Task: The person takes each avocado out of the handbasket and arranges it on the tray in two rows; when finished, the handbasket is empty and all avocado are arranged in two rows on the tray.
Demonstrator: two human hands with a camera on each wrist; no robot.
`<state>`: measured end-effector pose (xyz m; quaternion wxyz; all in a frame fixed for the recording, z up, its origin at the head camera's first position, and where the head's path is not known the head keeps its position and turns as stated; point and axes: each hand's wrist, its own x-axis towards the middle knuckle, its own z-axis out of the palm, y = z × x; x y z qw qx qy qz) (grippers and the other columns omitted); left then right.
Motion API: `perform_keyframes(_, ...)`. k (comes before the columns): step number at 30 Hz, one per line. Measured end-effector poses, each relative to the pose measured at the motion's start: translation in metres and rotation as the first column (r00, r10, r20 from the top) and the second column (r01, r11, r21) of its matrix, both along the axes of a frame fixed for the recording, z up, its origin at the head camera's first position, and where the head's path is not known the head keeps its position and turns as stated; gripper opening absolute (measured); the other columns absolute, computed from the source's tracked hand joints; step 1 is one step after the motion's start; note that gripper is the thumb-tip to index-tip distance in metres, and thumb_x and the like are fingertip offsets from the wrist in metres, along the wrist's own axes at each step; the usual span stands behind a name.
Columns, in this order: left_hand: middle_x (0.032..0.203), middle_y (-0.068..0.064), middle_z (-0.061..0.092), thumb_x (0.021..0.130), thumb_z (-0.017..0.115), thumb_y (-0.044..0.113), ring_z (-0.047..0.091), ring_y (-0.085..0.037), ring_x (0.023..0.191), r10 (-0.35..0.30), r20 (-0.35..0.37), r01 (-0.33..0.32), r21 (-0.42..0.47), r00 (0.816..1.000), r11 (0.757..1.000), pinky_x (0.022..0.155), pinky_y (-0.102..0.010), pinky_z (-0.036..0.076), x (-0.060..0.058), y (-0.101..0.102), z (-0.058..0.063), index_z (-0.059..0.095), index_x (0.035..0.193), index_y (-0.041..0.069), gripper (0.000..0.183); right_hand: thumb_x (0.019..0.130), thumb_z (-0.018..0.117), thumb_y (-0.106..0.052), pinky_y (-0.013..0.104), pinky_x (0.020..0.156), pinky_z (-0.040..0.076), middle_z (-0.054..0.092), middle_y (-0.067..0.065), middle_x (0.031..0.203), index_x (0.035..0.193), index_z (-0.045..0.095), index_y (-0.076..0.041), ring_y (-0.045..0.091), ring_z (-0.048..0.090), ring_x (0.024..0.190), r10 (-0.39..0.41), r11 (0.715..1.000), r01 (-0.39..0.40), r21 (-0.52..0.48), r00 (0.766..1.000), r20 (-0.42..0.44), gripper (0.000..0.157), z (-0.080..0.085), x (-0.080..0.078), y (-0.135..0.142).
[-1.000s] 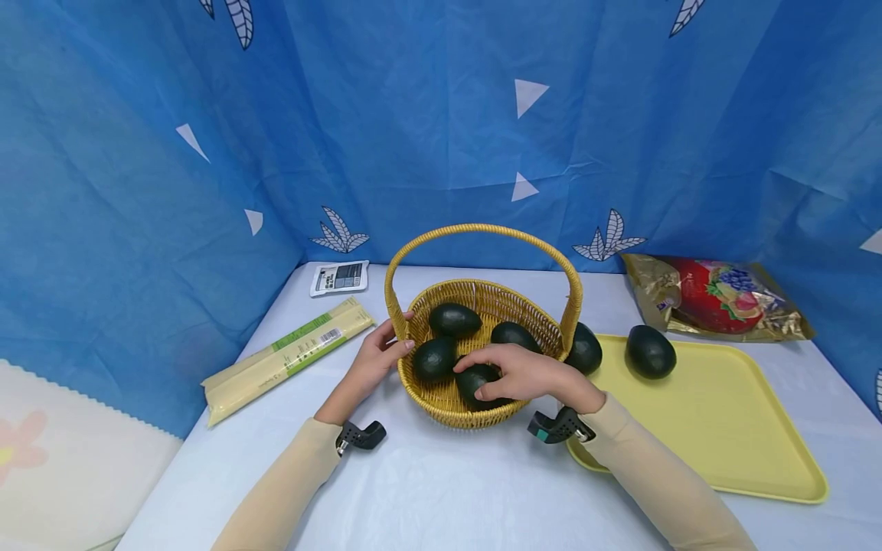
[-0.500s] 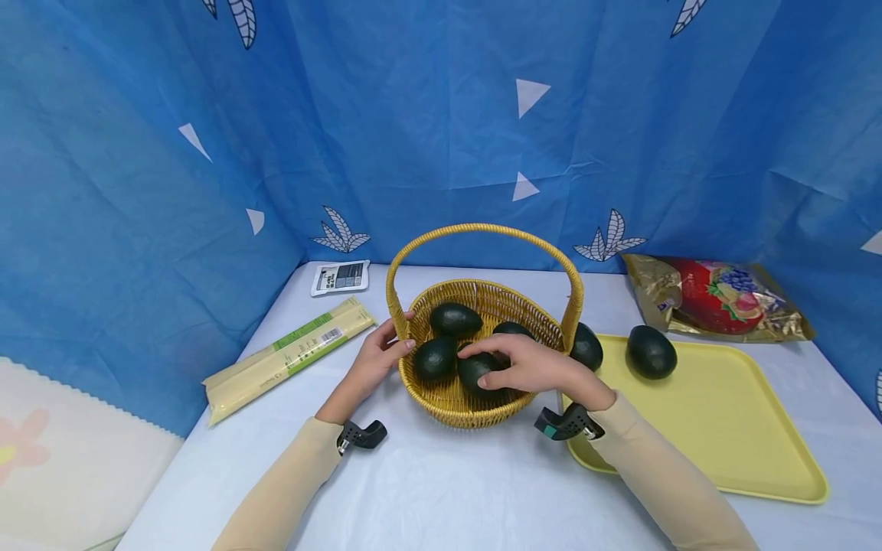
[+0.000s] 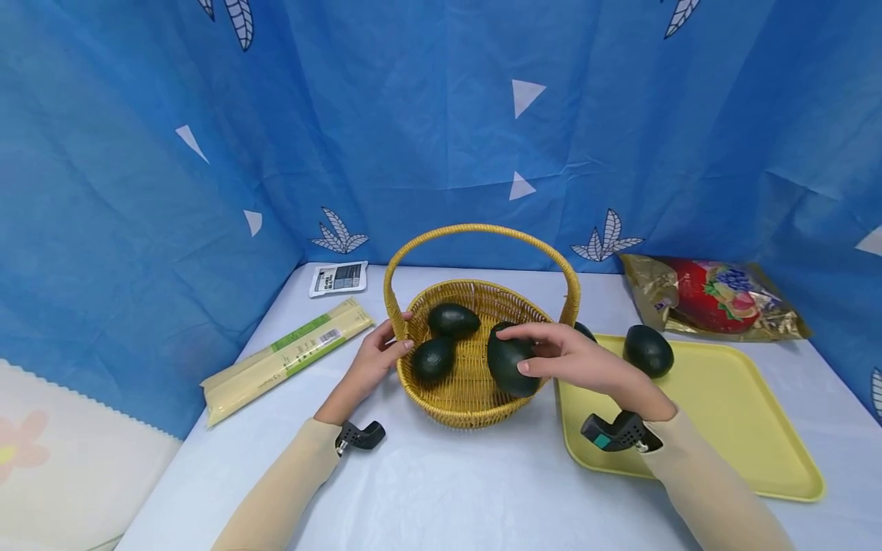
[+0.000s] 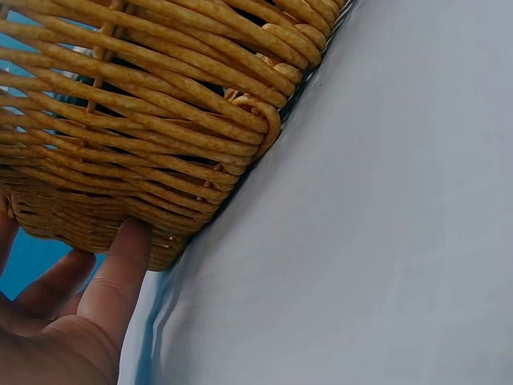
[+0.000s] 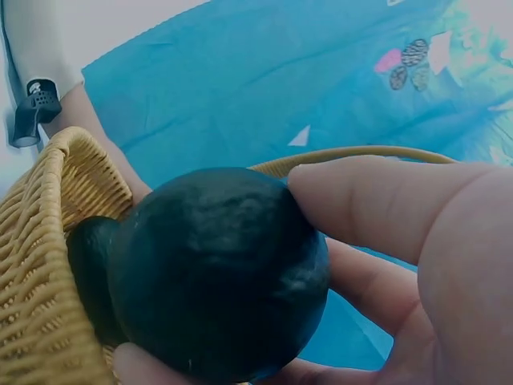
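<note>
A yellow woven basket (image 3: 475,417) with an arched handle stands on the white-covered table. My left hand (image 3: 377,358) holds its left side near the handle's base; the left wrist view shows the thumb (image 4: 120,273) against the weave. My right hand (image 3: 586,366) grips a dark green avocado (image 3: 510,369) at the basket's right side, thumb and fingers around it. Inside the basket lie an avocado (image 3: 452,320) at the back and another avocado (image 3: 432,360) at the left. Whatever lies behind the gripped avocado is mostly hidden.
Right of the basket is a yellow tray (image 3: 717,428) with an avocado (image 3: 648,350) on it; another avocado (image 3: 585,330) is mostly hidden by my right hand. A gold bag (image 3: 717,298) lies behind the tray. At left are a long noodle-like packet (image 3: 289,360) and a small white pouch (image 3: 338,278).
My right hand has lifted the avocado from the basket's front and carried it right, towards the basket's right rim. My left hand and the basket have stayed in place.
</note>
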<state>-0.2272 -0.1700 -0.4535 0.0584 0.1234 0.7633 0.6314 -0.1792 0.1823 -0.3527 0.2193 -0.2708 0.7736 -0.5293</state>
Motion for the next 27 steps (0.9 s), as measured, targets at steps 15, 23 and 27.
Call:
perform_keyframes(15, 0.157, -0.022, 0.045, 0.099, 0.062, 0.014, 0.052, -0.043, 0.138, -0.011, -0.021, 0.012, 0.026, 1.0, 1.0, 0.097, -0.023, 0.054, 0.0, -0.001, 0.0, 0.044, 0.153, 0.011, 0.058, 0.101, 0.056, -0.003, 0.03, 0.086, 0.062, 0.05, 0.03, 0.142, 0.143, 0.056, -0.012, 0.007, 0.067, 0.113, 0.036, 0.995, -0.04, -0.096, 0.998, -0.048, 0.043, 0.003, 0.027, 0.054)
perform_keyframes(23, 0.157, -0.022, 0.045, 0.099, 0.062, 0.015, 0.051, -0.043, 0.139, -0.004, -0.005, 0.004, 0.022, 1.0, 1.0, 0.098, -0.025, 0.054, 0.001, 0.0, 0.001, 0.044, 0.153, 0.012, 0.057, 0.101, 0.051, 0.002, 0.027, 0.085, 0.06, 0.056, -0.025, 0.136, 0.146, 0.054, -0.017, 0.007, 0.07, 0.11, 0.004, 0.998, -0.007, -0.063, 0.999, -0.05, 0.049, 0.001, 0.034, 0.091)
perform_keyframes(27, 0.158, -0.021, 0.044, 0.099, 0.061, 0.015, 0.051, -0.043, 0.139, -0.006, -0.004, 0.006, 0.021, 1.0, 1.0, 0.097, -0.026, 0.055, 0.001, -0.001, 0.001, 0.044, 0.154, 0.012, 0.057, 0.102, 0.048, 0.003, 0.028, 0.083, 0.061, 0.057, -0.024, 0.136, 0.149, 0.051, -0.017, 0.004, 0.067, 0.113, -0.048, 0.998, 0.047, -0.035, 0.998, -0.044, 0.052, -0.002, 0.036, 0.118)
